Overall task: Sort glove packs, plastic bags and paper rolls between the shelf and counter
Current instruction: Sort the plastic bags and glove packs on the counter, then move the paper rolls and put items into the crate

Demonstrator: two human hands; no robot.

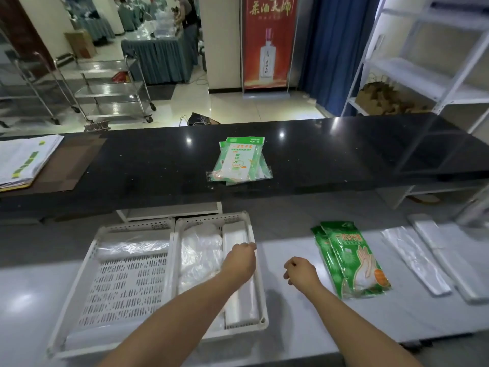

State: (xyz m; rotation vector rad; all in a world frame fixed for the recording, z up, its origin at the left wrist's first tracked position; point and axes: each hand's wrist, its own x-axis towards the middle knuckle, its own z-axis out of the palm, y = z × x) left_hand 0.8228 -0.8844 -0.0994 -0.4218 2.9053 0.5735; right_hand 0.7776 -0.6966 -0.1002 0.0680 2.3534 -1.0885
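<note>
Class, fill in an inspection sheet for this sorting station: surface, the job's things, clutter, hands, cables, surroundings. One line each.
Surface: pale lower counter in front, glossy black upper counter behind it.
Job's things: light green glove packs on the black counter; dark green glove packs and flat plastic bags on the pale counter; two white perforated trays, the right one holding plastic bags and a white roll.
Clutter: stack of papers at the far left.
Hands: left hand at the right tray's rim; right hand loosely closed over the pale counter, holding nothing visible.
Cables: loose wires on the floor beyond.
Surroundings: white shelving, steel trolleys, red banner.
</note>
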